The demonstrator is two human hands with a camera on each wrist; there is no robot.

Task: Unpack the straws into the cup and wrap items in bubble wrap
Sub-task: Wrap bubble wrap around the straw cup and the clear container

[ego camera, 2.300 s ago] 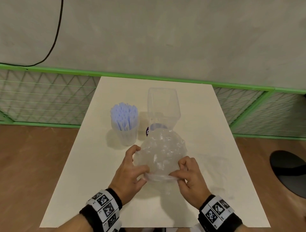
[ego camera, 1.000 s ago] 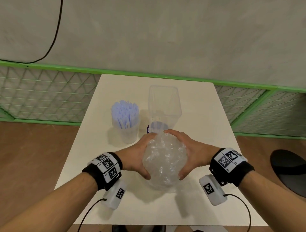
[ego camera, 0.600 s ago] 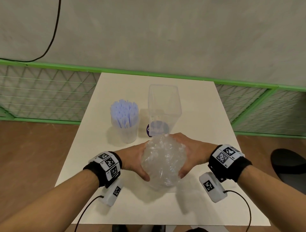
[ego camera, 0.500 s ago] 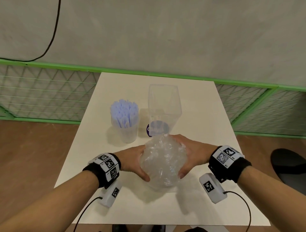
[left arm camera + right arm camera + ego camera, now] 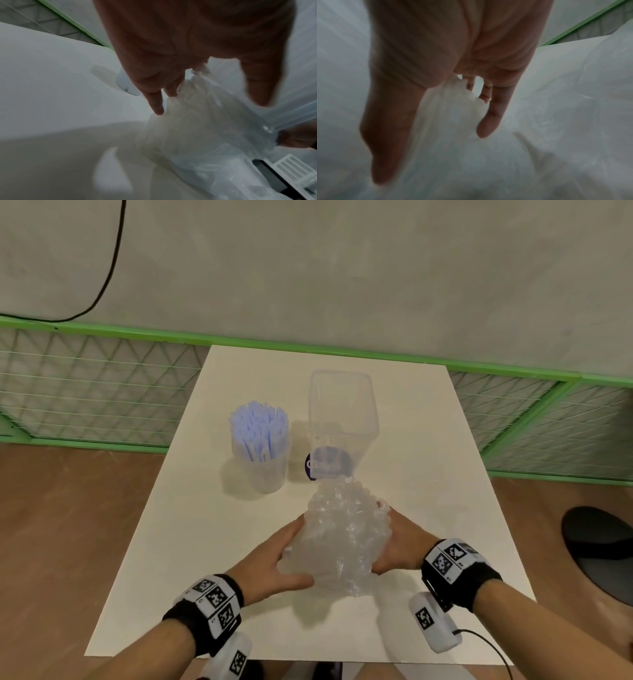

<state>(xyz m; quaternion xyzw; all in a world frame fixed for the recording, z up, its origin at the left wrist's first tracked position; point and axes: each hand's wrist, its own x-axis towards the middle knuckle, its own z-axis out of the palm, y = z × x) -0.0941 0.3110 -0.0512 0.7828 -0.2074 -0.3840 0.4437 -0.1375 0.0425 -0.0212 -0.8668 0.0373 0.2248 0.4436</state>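
**Two halves, one looks finished, the other well under way**

Two hands cradle a rounded bubble wrap bundle (image 5: 344,537) near the front middle of the white desk (image 5: 428,460). The left hand (image 5: 270,565) cups the bundle's left flank with its thumb laid along the lower front; the right hand (image 5: 399,542) presses against the right flank. In both wrist views the fingers (image 5: 155,102) lie fairly straight against the plastic rather than curled round it, so the hands press and steady the bundle and do not pinch it. Whether it rests on the desk or is lifted just off it cannot be told. What the wrap holds is hidden by its crinkled layers.

Behind it to the left, a translucent cup (image 5: 260,470) stands upright, filled with pale blue straws (image 5: 258,428) whose tips fan out above its rim. By the look of it, the unpacking half is done: no loose straws or straw packet show on the desk. Just right of the cup stands a clear plastic container (image 5: 342,412), upright and empty, with a dark round label (image 5: 323,465) at its foot, close behind the bundle.

As for the wrapping, one bundle appears formed, though no tape or tucked end is visible. The cup and the container stand unwrapped; if they count among the items, that work remains.
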